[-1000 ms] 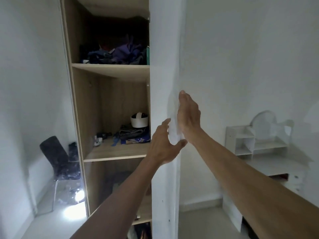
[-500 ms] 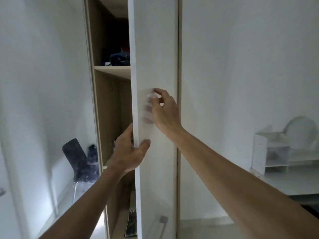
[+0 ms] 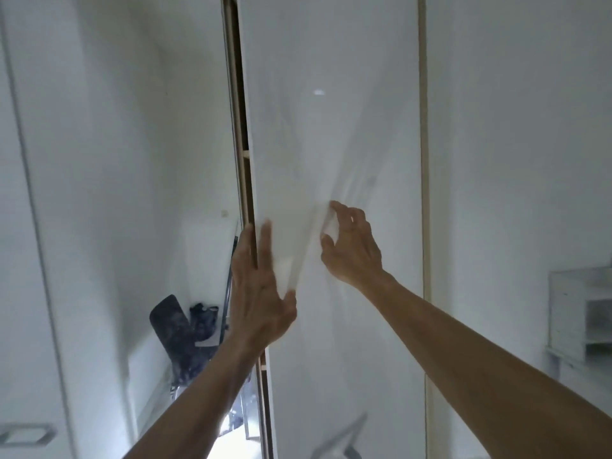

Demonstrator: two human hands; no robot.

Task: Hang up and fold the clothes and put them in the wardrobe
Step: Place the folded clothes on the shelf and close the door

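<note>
The white wardrobe door (image 3: 331, 111) fills the middle of the view and stands almost shut. Only a narrow dark gap (image 3: 243, 144) along its left edge shows the wooden inside; no clothes are visible. My left hand (image 3: 261, 303) lies flat against the door's left edge, fingers spread upward and thumb on the door face. My right hand (image 3: 351, 250) touches the door face with bent fingertips, a little higher and to the right. Neither hand holds anything.
A metal handle (image 3: 341, 438) sits low on the door. Another white door panel (image 3: 513, 127) adjoins on the right. A dark chair (image 3: 178, 329) stands in the left corner, and a white shelf unit (image 3: 579, 313) at the far right.
The door has swung from wide open to nearly shut, hiding the shelves and clothes. My left hand went from gripping the edge to lying flat on it.
</note>
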